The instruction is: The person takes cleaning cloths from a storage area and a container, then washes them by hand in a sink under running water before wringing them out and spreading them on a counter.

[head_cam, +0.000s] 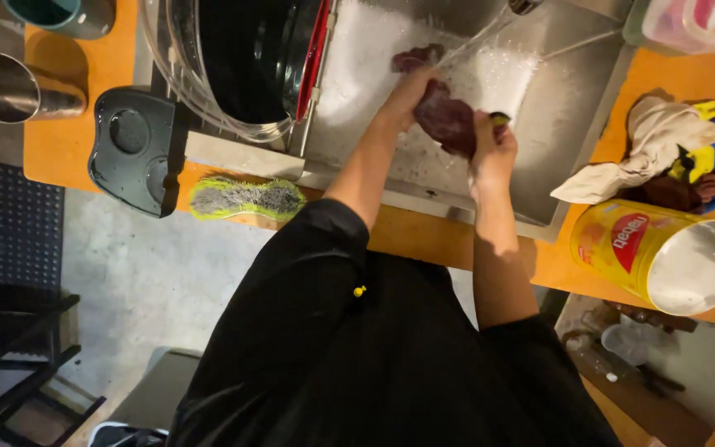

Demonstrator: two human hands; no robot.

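Both my hands are over the steel sink (577, 108), under a stream of running water (473, 40). My left hand (407, 93) grips the upper part of a dark maroon cloth (444, 117). My right hand (491, 151) is closed on the lower end of the same cloth, with a bit of yellow-green showing at its fingers. Part of the cloth sticks out above my left hand. The sink floor is wet and foamy.
A green-edged scrub brush (246, 199) lies on the orange counter at the sink's left. A black tray (132, 147), a steel cup (6, 85) and a large bowl with a dark pan (233, 62) sit left. A yellow tin (664, 252) and bunched rags (672, 149) lie right.
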